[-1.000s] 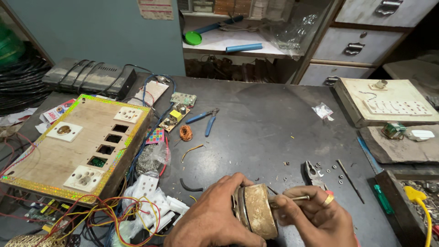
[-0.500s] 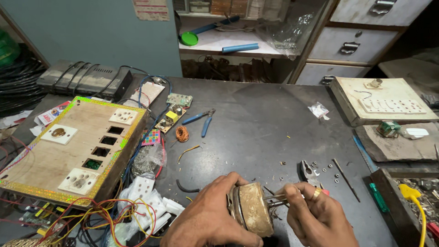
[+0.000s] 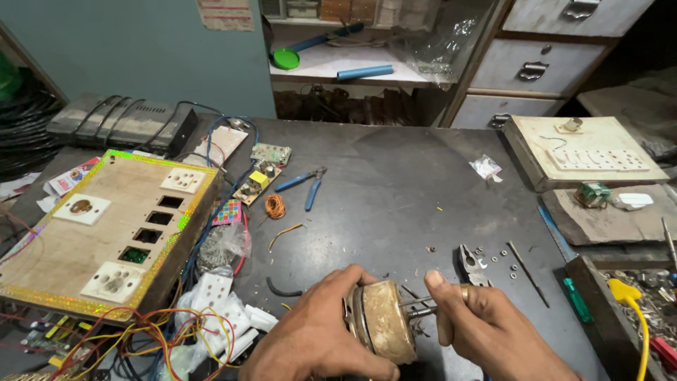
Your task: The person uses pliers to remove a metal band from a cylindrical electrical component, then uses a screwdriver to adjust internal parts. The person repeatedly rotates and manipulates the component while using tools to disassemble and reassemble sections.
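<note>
My left hand [image 3: 317,335] grips a small round motor [image 3: 384,321], dusty and tan, low in the middle of the dark worktable [image 3: 395,176]. A thin metal shaft [image 3: 416,305] sticks out of the motor to the right. My right hand [image 3: 486,328] is closed around that shaft, thumb on top, with a ring on one finger. Just behind my right hand lie pliers [image 3: 469,262], several small nuts and washers [image 3: 497,255], and a thin metal rod [image 3: 527,274].
A wooden switchboard [image 3: 99,233] with sockets lies at left over tangled coloured wires [image 3: 151,335]. Blue-handled pliers [image 3: 307,185], circuit boards [image 3: 261,169] and an orange wire coil [image 3: 275,206] sit mid-table. A white board [image 3: 585,152] and a green screwdriver [image 3: 577,300] lie at right.
My right hand has closed more firmly over the motor's shaft, thumb now on top. The motor and my left hand stay in nearly the same place.
</note>
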